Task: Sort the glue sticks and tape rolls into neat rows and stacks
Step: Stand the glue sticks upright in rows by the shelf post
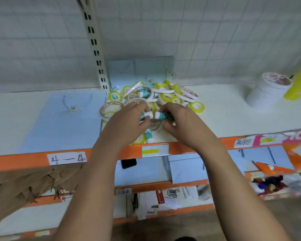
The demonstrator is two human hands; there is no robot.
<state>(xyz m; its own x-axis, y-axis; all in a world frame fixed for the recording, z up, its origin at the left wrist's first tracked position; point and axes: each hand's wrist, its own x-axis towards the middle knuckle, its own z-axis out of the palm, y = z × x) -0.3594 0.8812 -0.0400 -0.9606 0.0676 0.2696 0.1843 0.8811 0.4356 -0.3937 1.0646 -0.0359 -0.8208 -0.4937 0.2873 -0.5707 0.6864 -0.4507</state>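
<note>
- Glue sticks, head view: left hand curls round one teal-and-white stick. Right hand grips a second stick, white caps nearly touching.
- Both are held just above the loose pile of tape rolls mid-shelf, and the hands hide the pile's front part.
- Third glue stick lies near the orange shelf edge.
- Blue sheet lies left of the pile.
- White tape stack stands well apart to the right, with a blurred yellow object beside it.
</note>
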